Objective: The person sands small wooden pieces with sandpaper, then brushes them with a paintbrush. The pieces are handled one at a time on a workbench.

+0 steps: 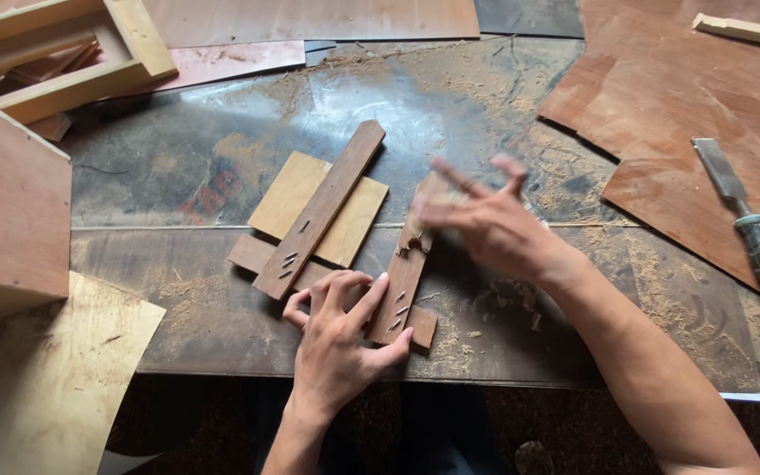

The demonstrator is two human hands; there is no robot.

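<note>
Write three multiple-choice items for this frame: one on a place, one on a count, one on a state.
1. Where does the chisel lie?
A. at the right edge, on a plywood sheet
B. under the left hand
C. inside the wooden frame at upper left

2. How many dark slats lie across the pale plywood square?
A. three
B. one
C. none

3. What is the left hand doing?
A. gripping the chisel
B. hanging off the bench
C. pressing flat on the wooden pieces

Answers:
1. A: the chisel rests on the reddish plywood sheet at the right, apart from both hands.
2. B: a single long slat crosses the square at a slant.
3. C: its fingers are spread on the broken slat and the crosspiece beneath; the right hand is blurred above.
</note>
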